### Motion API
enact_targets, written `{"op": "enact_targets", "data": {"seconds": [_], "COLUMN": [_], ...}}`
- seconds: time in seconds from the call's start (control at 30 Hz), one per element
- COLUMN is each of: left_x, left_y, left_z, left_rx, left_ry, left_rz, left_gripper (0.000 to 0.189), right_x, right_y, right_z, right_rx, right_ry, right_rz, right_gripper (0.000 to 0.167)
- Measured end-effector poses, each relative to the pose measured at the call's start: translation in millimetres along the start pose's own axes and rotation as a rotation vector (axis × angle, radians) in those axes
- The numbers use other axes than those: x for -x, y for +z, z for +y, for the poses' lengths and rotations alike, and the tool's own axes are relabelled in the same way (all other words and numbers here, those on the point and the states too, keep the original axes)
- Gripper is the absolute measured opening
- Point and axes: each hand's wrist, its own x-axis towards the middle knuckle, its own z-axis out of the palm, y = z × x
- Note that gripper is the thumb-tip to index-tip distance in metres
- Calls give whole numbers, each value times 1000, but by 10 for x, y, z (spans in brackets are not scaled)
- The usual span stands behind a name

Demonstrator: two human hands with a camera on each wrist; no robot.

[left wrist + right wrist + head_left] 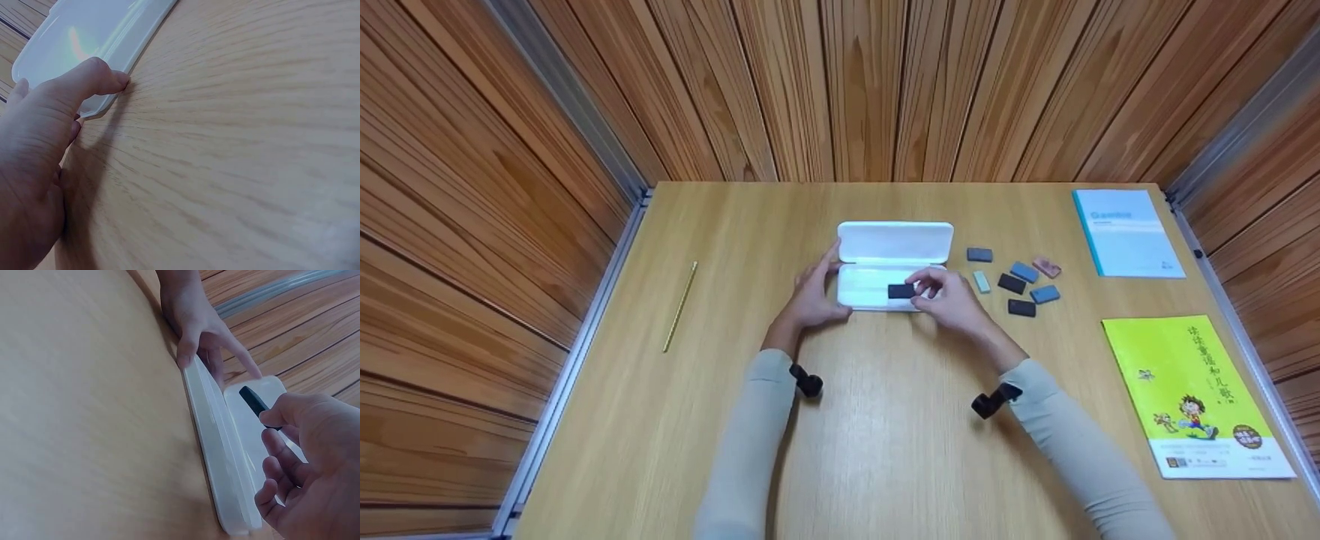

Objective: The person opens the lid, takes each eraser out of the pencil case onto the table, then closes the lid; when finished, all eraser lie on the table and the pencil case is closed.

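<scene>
A white hinged pencil case (859, 287) lies on the table with its lid (895, 241) raised toward the back. My left hand (812, 295) holds its left end, thumb (109, 82) against the front edge and fingers around the side. Between thumb and fingers, my right hand (949, 300) pinches a small black block (901, 291), which looks like an eraser. In the right wrist view the black block (254, 403) shows slanted above the case, apart from its floor as far as I can tell.
Right of the case lie several similar small blocks, among them a mint one (982, 282), a pink one (1047, 267) and a blue one (1045, 294). A thin gold stick (680, 306) is at left. A pale blue booklet (1129, 234) and a yellow-green book (1192, 382) lie at right.
</scene>
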Motion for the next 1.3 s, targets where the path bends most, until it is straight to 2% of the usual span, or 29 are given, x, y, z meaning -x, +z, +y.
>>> {"op": "enact_targets", "data": {"seconds": [0.13,0.43,0.57,1.03,1.3], "left_x": [-4,7,13,0,9], "left_y": [-4,5,6,10,21], "left_z": [-13,-1,10,3,10], "left_rx": [-1,-8,-9,-18,-31], "left_ry": [12,-18,-26,-7,-25], "left_rz": [0,7,13,10,7], "left_gripper": [134,134,134,134,134], "right_x": [62,215,256,238,256], "right_y": [-142,-493,-643,-1052,-1140], "right_z": [67,223,308,543,587], "right_rx": [10,39,57,110,154], "right_ry": [-46,6,3,-40,50], "right_rz": [16,-50,-89,-179,-231], "right_gripper": [28,34,36,30,32]}}
